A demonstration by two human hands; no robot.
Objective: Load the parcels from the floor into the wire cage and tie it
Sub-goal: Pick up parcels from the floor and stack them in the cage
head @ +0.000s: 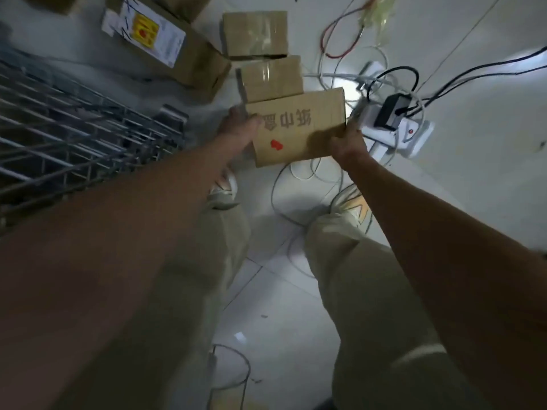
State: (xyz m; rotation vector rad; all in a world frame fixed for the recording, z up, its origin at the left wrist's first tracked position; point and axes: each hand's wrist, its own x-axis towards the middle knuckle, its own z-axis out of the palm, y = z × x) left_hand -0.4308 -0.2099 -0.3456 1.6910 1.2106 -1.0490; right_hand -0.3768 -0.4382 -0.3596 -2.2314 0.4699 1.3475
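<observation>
I hold a brown cardboard parcel [296, 127] with dark printed characters and a red mark, lifted above the floor in front of my feet. My left hand [241, 127] grips its left edge with the thumb on top. My right hand [344, 143] grips its lower right corner. Two smaller taped parcels [270, 78] [254, 34] lie on the floor just beyond it. A larger parcel with a white and yellow label [165, 48] lies further left. The wire cage [74, 128] stands at the left, its grid top beside my left arm.
A white power strip [399, 131] with a black plug and a tangle of white, black and red cables [340, 39] covers the floor at the right and around my shoes [223, 187]. The floor is pale tile. A wire loop [231, 368] shows near the bottom.
</observation>
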